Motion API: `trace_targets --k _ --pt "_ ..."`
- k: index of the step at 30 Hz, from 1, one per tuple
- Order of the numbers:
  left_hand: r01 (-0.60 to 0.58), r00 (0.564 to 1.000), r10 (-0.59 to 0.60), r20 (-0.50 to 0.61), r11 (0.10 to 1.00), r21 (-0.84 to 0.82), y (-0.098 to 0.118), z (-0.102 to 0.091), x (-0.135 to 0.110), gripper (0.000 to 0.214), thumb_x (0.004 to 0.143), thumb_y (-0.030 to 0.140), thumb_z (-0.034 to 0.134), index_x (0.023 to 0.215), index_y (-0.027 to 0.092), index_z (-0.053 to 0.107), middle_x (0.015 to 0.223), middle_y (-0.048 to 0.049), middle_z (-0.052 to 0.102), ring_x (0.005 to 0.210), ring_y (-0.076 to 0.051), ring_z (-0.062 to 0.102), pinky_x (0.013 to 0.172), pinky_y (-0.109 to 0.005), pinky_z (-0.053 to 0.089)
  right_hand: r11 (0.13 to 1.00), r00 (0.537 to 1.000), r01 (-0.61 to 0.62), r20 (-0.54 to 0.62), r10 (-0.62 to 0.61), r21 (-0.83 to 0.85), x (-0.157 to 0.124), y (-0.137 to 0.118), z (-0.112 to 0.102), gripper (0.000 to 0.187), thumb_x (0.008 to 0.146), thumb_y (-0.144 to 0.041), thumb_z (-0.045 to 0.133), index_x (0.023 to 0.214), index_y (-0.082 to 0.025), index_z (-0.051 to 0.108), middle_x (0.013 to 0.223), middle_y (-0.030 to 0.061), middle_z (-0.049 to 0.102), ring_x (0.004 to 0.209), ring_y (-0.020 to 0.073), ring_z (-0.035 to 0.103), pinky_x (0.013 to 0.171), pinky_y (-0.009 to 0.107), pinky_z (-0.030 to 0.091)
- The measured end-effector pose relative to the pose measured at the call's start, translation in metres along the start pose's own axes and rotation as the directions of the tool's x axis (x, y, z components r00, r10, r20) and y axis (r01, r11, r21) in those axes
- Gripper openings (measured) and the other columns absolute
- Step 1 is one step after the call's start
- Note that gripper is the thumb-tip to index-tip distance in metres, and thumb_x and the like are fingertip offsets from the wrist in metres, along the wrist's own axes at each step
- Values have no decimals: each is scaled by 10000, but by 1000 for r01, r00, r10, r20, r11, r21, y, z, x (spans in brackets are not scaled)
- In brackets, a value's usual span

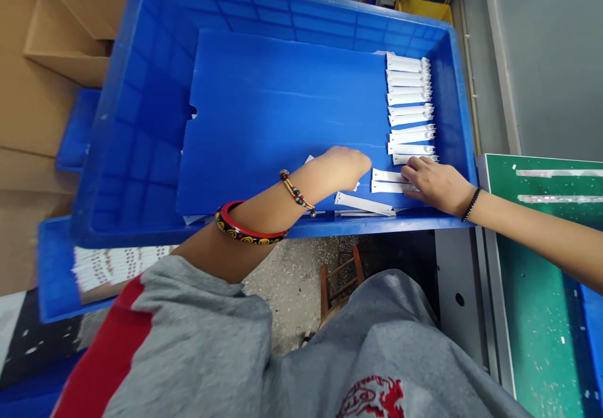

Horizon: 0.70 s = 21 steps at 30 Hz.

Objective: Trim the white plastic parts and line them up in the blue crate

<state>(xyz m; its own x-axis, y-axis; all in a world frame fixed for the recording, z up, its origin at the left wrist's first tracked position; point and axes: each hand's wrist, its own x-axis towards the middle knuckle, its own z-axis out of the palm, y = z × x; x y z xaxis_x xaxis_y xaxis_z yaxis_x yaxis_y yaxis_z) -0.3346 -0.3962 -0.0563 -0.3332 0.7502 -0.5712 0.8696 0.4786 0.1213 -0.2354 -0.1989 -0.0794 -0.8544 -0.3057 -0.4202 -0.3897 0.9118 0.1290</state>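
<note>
"Workshop surroundings first: what lies around your hands?"

"Speckled concrete floor (292, 286) shows below, with a small wooden stool (340, 286) standing on it. A cardboard box (70, 34) sits to your left. To your right is a green-topped desk (541, 261), with pale tape strips (560, 173) across it."

"And what are you leaning over?"

"You are over a blue plastic crate (264, 12) with ribbed walls. A flat sheet of blue corrugated plastic (277, 91) lines it, apparently to give a smooth bed over the ribbed base. Along its right side, narrow white strips (409, 88) lie side by side, their notched ends facing one way, which keeps each one separate and easy to lift."

"What are my hands doing?"

"Your left hand (343, 170), wearing a beaded bracelet (296, 193) and a red patterned bangle (249, 226), curls palm down above the liner. White ends show beside it, but I cannot tell whether its grip is clenched on anything. Your right hand (438, 185) looks released, its fingers (409, 170) spread on two short white strips (389, 181). A loose white strip (362, 203) lies between your hands, just below them."
</note>
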Motion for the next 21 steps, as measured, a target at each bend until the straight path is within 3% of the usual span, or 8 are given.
trace_targets --k 6,11,13,15,18,21 --pt "-21 999 22 -35 1000 7 1 3 3 280 824 59 537 1032 112 718 976 -143 738 854 -242 684 663 -303 425 995 997 -61 48 65 -84 -5 23 3 217 986 -324 529 1045 -139 628 1143 139 629 991 243 606 683 300 427" --pt "-106 987 96 -129 992 -68 2 4 7 234 907 229 576 1096 133 676 1142 -118 703 983 -243 667 727 -294 453 980 994 -110 -47 104 -166 -7 22 -1 203 964 -273 542 1005 -116 663 1090 160 662 961 269 610 708 332 403" --pt "-89 980 74 -187 993 -72 3 3 7 267 935 215 524 1151 124 653 1195 -129 677 1015 -242 659 759 -298 466 995 993 -69 -96 62 -68 -6 11 -4 206 954 -293 562 1012 -124 664 1074 157 677 942 264 614 709 331 401" --pt "-25 970 12 -241 998 -51 2 2 6 310 957 170 442 1188 107 639 1216 -153 659 1048 -249 651 800 -311 477 985 998 9 -62 2 175 -1 -3 -5 212 948 -336 583 1025 -155 661 1038 116 700 891 227 629 695 308 408" --pt "54 974 -54 -221 999 -4 -2 5 5 313 947 210 476 1171 87 656 1204 -174 654 1104 -276 627 877 -337 482 840 991 37 86 -100 542 8 -19 -5 185 924 -364 617 970 -191 661 925 41 719 779 167 634 655 265 414" --pt "22 982 -18 -189 1000 21 -7 8 5 328 896 322 593 1124 103 678 1162 -152 671 1122 -282 603 916 -339 472 784 987 -13 134 -90 621 15 -24 -3 108 871 -293 672 893 -190 649 836 16 700 729 146 620 636 247 402"
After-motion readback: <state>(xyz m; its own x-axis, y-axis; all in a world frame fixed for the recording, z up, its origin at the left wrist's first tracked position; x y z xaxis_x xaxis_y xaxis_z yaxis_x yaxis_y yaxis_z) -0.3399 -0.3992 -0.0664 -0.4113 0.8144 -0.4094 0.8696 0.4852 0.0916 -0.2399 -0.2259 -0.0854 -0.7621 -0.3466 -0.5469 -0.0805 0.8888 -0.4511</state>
